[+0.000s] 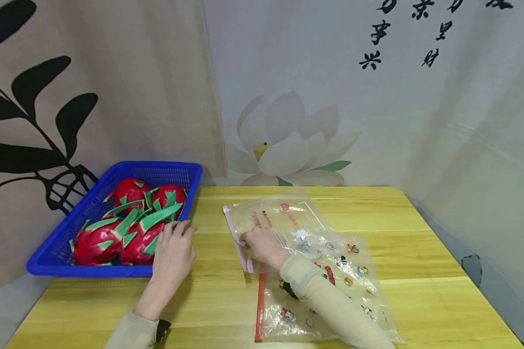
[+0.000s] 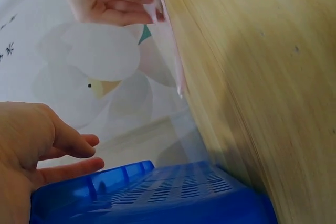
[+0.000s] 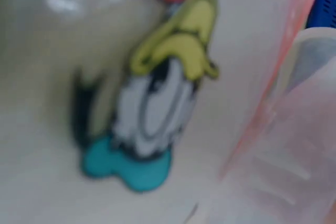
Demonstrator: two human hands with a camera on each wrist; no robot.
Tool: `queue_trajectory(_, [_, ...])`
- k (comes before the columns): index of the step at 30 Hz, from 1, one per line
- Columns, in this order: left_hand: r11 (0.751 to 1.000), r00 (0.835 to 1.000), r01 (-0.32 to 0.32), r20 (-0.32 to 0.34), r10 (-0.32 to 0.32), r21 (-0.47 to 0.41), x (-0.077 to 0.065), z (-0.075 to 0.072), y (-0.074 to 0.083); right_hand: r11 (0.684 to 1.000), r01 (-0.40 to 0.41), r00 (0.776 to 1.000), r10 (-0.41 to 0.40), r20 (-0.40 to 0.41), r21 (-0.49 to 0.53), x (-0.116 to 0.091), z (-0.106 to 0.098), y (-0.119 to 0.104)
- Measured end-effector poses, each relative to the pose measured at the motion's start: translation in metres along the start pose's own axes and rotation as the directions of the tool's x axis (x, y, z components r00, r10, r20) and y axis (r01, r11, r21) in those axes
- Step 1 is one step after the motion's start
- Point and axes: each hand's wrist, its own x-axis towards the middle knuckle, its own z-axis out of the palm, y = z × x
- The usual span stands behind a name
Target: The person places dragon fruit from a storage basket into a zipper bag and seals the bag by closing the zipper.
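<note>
Several red toy dragon fruits (image 1: 98, 246) with green leaf tips lie in a blue plastic basket (image 1: 91, 271) at the table's left. My left hand (image 1: 174, 249) hovers over the basket's right front rim, close to the nearest fruit; its fingers are loosely bent and hold nothing, as the left wrist view shows. With my right hand (image 1: 264, 246) I pinch the lilac zip edge of a clear printed zip bag (image 1: 307, 213). That bag overlaps a second clear zip bag (image 1: 367, 300) with a red slider edge and cartoon prints, lying flat. My right forearm covers part of both bags.
The wooden table (image 1: 436, 291) extends to the right of the bags. Behind it hangs a pale curtain (image 1: 419, 131) with a lotus print and black characters. In the right wrist view a blurred cartoon duck print (image 3: 157, 103) fills the middle.
</note>
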Motion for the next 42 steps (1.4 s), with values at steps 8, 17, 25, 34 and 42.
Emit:
queue_trajectory(8, [0.996,0.998,-0.058,-0.033,0.06,0.072,-0.002,0.002,0.001,0.993,0.034,0.994,-0.022,-0.11,0.11,-0.01,-0.013,0.012])
queue_trajectory(17, [0.945,0.938,-0.327,-0.108,0.328,0.03,0.002,0.012,0.013,0.956,0.143,0.942,-0.053,-0.332,0.254,-0.033,-0.043,0.023])
queue_trajectory(25, [0.824,0.823,-0.566,-0.086,0.562,-0.026,0.015,0.032,0.028,0.942,0.243,0.857,-0.096,-0.506,0.233,-0.054,-0.067,0.029])
queue_trajectory(34, [0.751,0.738,-0.659,-0.156,0.657,0.042,0.032,0.045,0.037,0.924,0.274,0.862,-0.114,-0.495,0.265,-0.069,-0.081,0.033])
queue_trajectory(42, [0.751,0.72,-0.65,-0.221,0.657,0.116,0.037,0.048,0.046,0.974,0.177,0.904,-0.104,-0.415,0.14,-0.085,-0.088,0.018])
